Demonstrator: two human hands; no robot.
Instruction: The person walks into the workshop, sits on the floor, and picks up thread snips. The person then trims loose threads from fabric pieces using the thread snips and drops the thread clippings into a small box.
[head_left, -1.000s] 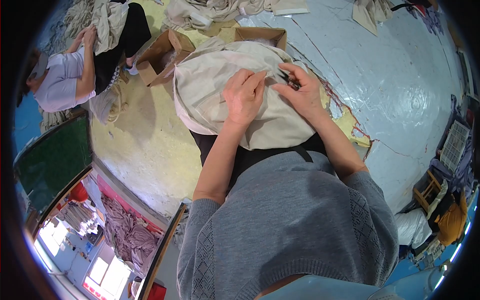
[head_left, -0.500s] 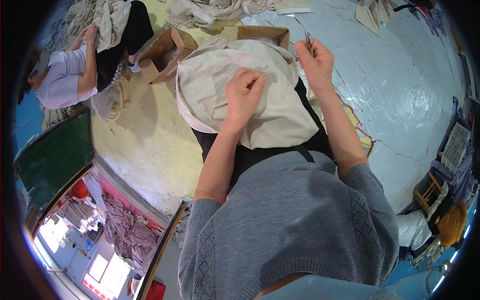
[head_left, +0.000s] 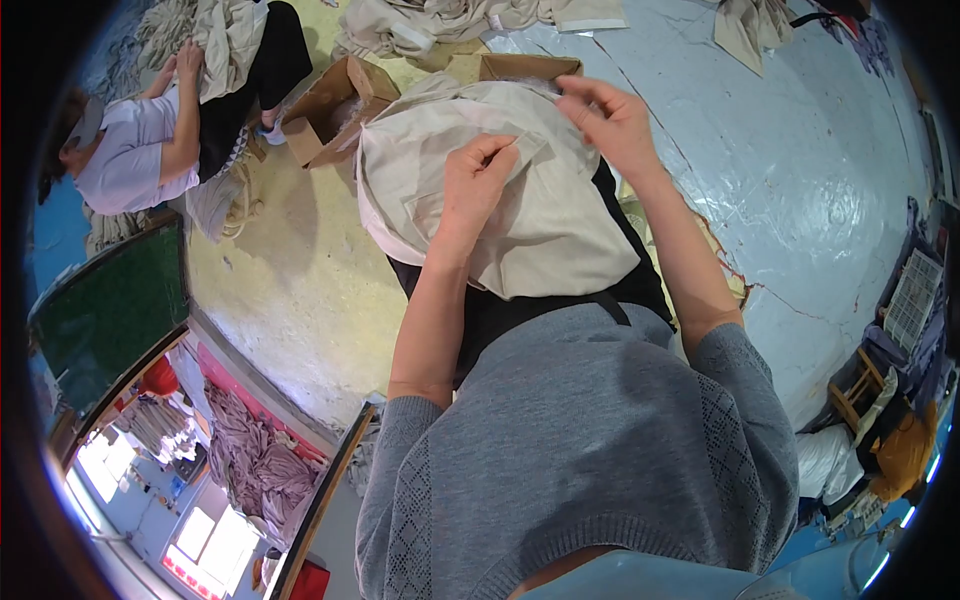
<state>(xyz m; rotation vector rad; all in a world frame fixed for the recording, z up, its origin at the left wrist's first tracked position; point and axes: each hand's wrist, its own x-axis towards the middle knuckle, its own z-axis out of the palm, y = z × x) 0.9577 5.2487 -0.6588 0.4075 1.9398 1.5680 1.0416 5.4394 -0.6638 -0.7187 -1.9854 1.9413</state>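
Head view: left hand pinches beige cloth, fingers closed.
Right hand, half-curled at far right; whether it grips anything, cannot tell.

An orange bundle sits near a white bag.

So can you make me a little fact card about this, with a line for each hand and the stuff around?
left hand: pinching the beige fabric
right hand: raised near the fabric's far right edge; too blurry to tell if it holds anything
lap: beige fabric, spread out over black trousers
beyond the lap: two open cardboard boxes, then a heap of beige cloth
far left: another person, sitting with beige cloth
far right: a white crate
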